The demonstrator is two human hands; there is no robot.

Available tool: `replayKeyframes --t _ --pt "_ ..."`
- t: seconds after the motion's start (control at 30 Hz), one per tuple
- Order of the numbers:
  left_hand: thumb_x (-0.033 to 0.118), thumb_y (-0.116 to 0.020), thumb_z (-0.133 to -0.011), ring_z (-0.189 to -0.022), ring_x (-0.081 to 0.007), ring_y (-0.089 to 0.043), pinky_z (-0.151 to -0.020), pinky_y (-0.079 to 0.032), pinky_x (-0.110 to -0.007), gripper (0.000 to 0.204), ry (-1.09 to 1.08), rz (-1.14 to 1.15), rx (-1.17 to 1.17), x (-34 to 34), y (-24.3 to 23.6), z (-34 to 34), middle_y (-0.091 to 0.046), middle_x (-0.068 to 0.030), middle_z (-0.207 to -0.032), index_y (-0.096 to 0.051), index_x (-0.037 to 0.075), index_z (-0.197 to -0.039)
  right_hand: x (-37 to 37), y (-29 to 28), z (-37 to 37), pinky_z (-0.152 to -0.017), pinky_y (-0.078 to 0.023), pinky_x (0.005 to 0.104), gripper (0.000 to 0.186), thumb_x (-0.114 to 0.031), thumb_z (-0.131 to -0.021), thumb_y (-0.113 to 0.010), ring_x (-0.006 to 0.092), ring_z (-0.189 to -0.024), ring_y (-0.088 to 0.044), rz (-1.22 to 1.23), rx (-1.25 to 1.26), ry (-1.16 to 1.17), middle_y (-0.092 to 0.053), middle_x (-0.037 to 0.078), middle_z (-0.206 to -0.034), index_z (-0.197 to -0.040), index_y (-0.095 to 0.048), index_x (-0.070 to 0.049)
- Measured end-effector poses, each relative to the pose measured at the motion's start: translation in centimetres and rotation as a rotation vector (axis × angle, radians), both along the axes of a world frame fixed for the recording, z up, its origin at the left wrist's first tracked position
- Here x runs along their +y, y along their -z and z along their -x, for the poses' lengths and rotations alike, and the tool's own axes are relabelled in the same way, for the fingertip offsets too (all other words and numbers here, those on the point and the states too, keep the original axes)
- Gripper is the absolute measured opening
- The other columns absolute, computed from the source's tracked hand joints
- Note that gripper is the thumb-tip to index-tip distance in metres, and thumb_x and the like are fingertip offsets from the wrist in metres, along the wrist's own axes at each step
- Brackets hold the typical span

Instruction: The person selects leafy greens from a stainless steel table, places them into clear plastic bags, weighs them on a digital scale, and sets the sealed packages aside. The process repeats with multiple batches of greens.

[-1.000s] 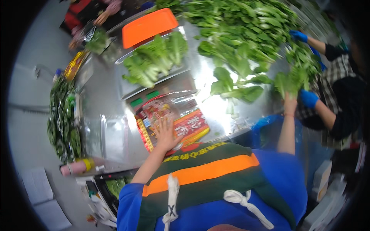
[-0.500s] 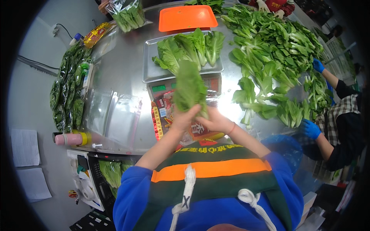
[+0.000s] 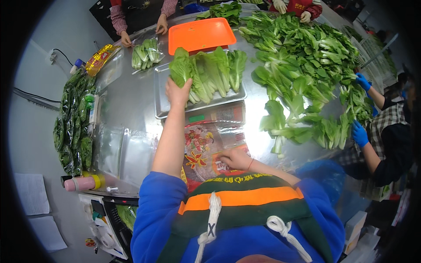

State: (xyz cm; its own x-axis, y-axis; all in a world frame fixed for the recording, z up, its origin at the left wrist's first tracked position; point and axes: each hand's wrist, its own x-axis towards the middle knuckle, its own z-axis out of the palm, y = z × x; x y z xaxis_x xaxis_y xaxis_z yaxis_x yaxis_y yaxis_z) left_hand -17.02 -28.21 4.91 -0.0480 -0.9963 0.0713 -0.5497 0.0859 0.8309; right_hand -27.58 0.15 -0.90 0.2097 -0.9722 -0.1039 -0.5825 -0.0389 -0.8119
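My left hand [image 3: 177,92] grips a green leafy head [image 3: 180,63] at the left end of the row of lettuce [image 3: 215,74] on a metal tray [image 3: 160,83]. The tray sits over a scale with a green display [image 3: 197,118]. My right hand [image 3: 232,158] rests low on a red printed plastic bag [image 3: 199,147] below the tray, fingers loosely bent, with nothing seen in them. An orange tray [image 3: 201,35] lies just beyond the lettuce.
Leafy greens [image 3: 302,70] spread across the right, worked by blue-gloved hands [image 3: 359,136]. Co-workers' hands [image 3: 162,24] hold bagged greens [image 3: 144,55] opposite, and gloved hands [image 3: 305,16] work behind. Clear bags [image 3: 136,153], packed greens [image 3: 70,131] and a pink bottle [image 3: 81,184] line the left.
Half a second ago both my hands held a leafy head above the printed bag. Now my left hand has carried it forward onto the tray, and my right hand has dropped back onto the bag.
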Motion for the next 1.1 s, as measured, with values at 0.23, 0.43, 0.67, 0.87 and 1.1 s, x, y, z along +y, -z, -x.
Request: replayKeyframes --t 0.23,0.43,0.67,0.87,1.1 --pt "0.047 -0.066 -0.082 -0.137 -0.0428 -0.023 -0.112 -0.022 -0.048 0.093 -0.072 0.299 -0.101 2.3 0.1 -2.4 -0.025 -0.0287 -0.147 -0.021 -0.006 -0.145 0.8 1.2 0.1 -0.077 -0.051 0.0394 0.023 -0.021 -0.089 -0.056 0.0337 -0.086 -0.064 -0.008 -0.082 0.098 -0.067 0.016 -0.092 -0.101 -0.068 -0.005" --pt "0.028 -0.074 -0.076 -0.104 -0.0337 -0.054 -0.087 -0.044 -0.042 0.047 0.464 -0.051 0.022 16.3 2.9 -7.6 -0.055 -0.0181 -0.113 -0.057 0.0 -0.11 0.7 1.8 -0.4 -0.074 -0.051 0.0412 0.02 -0.02 -0.087 -0.057 0.0355 -0.083 -0.063 0.068 -0.052 0.132 -0.066 0.017 -0.088 -0.096 -0.068 -0.006" --pt "0.025 -0.078 -0.068 -0.092 -0.0349 -0.055 -0.079 -0.045 -0.045 0.034 0.816 0.107 -0.33 21.9 7.1 -8.2 -0.054 -0.0134 -0.092 -0.057 0.005 -0.087 0.0 -1.2 1.4 -0.07 -0.051 0.0344 0.022 -0.022 -0.088 -0.06 0.0228 -0.072 -0.064 -0.143 -0.11 0.004 -0.068 0.012 -0.084 -0.101 -0.068 -0.006" --pt "0.025 -0.081 -0.064 -0.095 -0.0337 -0.054 -0.081 -0.045 -0.045 0.035 0.856 0.083 -0.326 21.4 6.7 -8.5 -0.054 -0.0128 -0.093 -0.059 0.007 -0.085 -6.0 -5.6 11.2 -0.064 -0.049 0.0277 0.025 -0.022 -0.089 -0.06 0.0113 -0.067 -0.06 0.058 -0.269 0.624 -0.067 0.008 -0.076 -0.093 -0.067 0.001" --pt "0.024 -0.08 -0.065 -0.094 -0.0352 -0.054 -0.079 -0.045 -0.045 0.034 0.875 0.017 -0.351 21.2 6.6 -8.2 -0.054 -0.0139 -0.093 -0.059 0.006 -0.084 -16.2 -6.4 14.8 -0.078 -0.051 0.0397 0.037 -0.032 -0.081 -0.066 0.0355 -0.081 -0.065 0.332 0.095 0.751 -0.068 0.018 -0.086 -0.096 -0.067 0.002"
